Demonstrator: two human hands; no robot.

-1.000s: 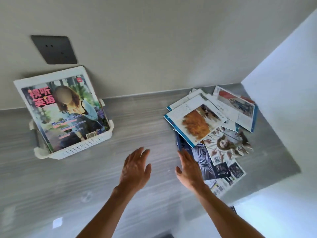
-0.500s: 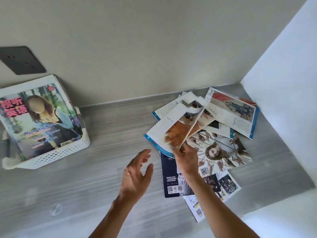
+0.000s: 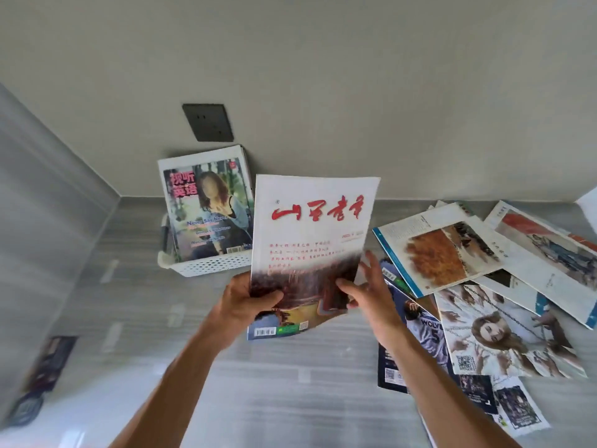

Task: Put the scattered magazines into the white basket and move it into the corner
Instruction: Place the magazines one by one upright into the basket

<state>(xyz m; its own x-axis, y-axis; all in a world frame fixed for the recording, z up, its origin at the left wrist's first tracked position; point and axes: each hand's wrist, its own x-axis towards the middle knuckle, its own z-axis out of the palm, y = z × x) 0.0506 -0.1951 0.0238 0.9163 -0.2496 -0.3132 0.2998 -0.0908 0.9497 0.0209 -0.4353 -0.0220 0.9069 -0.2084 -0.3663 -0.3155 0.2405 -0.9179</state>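
Observation:
I hold a white magazine with red brush lettering [image 3: 310,234] upright above the grey counter. My left hand [image 3: 248,302] grips its lower left edge. My right hand [image 3: 365,292] has the thumb on its lower right corner and the fingers spread behind it. Just behind and left of it stands the white perforated basket [image 3: 210,265] against the wall, with a colourful magazine [image 3: 206,208] leaning upright inside. A scattered pile of magazines [image 3: 478,302] lies on the counter to the right.
A dark wall socket [image 3: 208,122] sits on the wall above the basket. The counter's left corner [image 3: 119,198] is left of the basket. A dark object [image 3: 48,363] lies at the far left edge of the counter.
My hands were bare a second ago; the right hand picked a magazine from the pile, and now both hands hold it upright near the basket. The view has swung left.

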